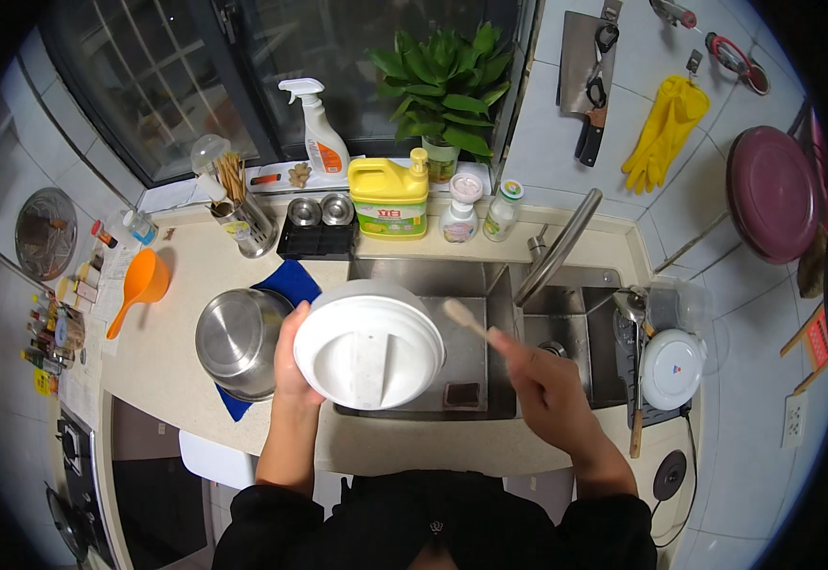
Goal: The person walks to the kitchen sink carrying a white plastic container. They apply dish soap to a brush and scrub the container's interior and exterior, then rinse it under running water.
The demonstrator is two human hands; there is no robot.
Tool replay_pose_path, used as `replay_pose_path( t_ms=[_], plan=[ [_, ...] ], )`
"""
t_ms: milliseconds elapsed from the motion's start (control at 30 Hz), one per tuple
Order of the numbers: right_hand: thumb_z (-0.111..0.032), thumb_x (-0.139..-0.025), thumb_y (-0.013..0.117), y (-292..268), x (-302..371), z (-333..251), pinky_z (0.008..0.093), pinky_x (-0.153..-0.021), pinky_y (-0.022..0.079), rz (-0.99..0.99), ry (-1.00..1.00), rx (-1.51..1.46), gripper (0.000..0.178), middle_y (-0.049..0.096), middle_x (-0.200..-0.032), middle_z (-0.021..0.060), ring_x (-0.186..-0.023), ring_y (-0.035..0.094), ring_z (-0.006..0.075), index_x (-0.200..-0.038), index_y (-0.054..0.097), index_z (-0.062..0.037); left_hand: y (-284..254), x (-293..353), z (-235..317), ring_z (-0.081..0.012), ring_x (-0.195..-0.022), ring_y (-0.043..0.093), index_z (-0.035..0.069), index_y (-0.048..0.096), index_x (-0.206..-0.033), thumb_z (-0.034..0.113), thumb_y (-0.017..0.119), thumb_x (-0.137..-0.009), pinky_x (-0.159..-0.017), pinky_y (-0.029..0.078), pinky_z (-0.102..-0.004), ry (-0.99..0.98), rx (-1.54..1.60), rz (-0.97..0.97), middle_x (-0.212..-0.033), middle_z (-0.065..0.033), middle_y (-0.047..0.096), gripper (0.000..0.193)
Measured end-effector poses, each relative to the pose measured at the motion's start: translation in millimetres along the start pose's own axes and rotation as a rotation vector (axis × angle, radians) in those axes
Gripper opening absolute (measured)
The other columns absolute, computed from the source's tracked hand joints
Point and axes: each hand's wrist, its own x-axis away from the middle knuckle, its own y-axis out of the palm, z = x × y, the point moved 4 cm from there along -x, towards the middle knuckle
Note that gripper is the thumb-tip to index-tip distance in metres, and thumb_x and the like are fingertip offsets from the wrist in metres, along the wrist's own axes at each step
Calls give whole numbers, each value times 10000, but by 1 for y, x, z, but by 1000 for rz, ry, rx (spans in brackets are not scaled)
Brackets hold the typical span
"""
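My left hand (292, 366) is clamped on the rim of a white round lid (368, 351), fingers behind and thumb at the edge, holding it tilted with its flat face toward me, right over the front edge of the steel sink (471, 285). My right hand (547, 385) is closed around the handle of a small pale brush (466, 318), whose head points at the lid's upper right rim, close to it; whether it touches I cannot tell. To scrub well, I judge I should keep the lid over the sink basin so drips fall in, brace it firmly from behind, and work the bristles along the rim and the raised strip across its middle, turning the lid with my left hand. Just left of the sink a steel bowl (240, 340) sits on a blue cloth (291, 282), with an orange scoop (139, 285) further left. Right of the sink lies a white round appliance lid (672, 369). Behind the sink stand a yellow detergent jug (389, 198), a white spray bottle (319, 128) and a green potted plant (444, 81); yellow rubber gloves (663, 128) hang on the tiled wall beyond.
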Motion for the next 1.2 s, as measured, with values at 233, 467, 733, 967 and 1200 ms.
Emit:
replay_pose_path(
  t_ms=[233,467,733,967,1200],
  plan=[
    [10,-751,517,-4,-22,-34,358,-514,427,-234,-160,349,595,511,-654,77,-574,541,243,-1284,446,-243,-2,1,-17,-162,-726,614,-49,600,-965,276,435,-913,-681,494,-271,-145,-471,112,-839,-100,637,367],
    [-23,-734,553,-8,-20,-19,344,-498,433,-216,-189,431,614,516,-659,64,-576,556,236,-1284,442,-271,7,3,-18,-131,-664,603,-50,633,-890,285,470,-901,-599,467,-248,-162,-486,172,-781,-90,642,373],
    [-1,-729,535,-13,-12,-9,355,-484,421,-138,-189,388,602,504,-632,75,-540,530,240,-1280,450,-229,6,2,-14,-239,-884,610,-65,545,-1066,303,406,-909,-806,480,-344,-173,-206,63,-978,-166,620,424],
    [9,-748,519,9,-8,-9,372,-487,415,-18,-138,238,589,490,-612,91,-534,518,260,-1285,446,-220,7,-1,-14,-276,-933,596,-66,524,-1106,360,381,-895,-850,464,-364,-70,-77,30,-1036,-186,600,496],
    [9,-778,496,24,4,-3,364,-513,428,91,-102,98,542,506,-626,108,-547,520,272,-1286,447,-173,5,-1,-22,-276,-914,600,-35,555,-1074,382,388,-880,-840,470,-372,-14,-23,127,-1013,-170,612,489]
  ],
)
